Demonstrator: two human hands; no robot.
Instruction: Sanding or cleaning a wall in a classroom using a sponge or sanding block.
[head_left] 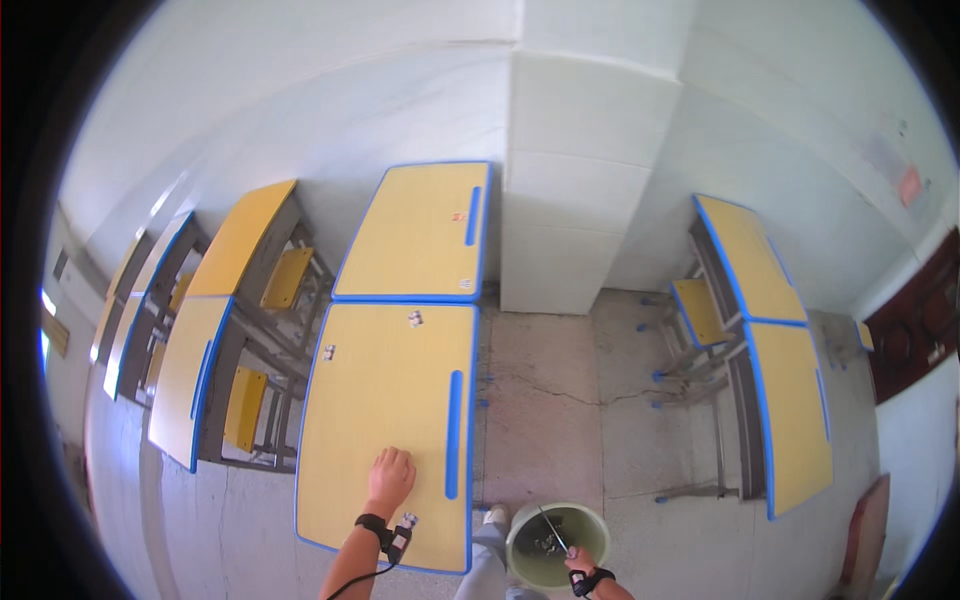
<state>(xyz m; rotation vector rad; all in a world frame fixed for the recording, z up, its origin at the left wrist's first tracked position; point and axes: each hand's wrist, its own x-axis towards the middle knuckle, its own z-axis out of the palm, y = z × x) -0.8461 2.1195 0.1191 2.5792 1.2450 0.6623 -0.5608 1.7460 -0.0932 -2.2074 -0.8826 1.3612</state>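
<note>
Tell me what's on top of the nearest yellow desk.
Small stickers and a blue strip show on the desk; anything beneath the left grip and forearm is covered.

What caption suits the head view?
Left hand on a blue-edged yellow desk; right hand holding a thin pale rod over a round pale-green bucket.
</note>
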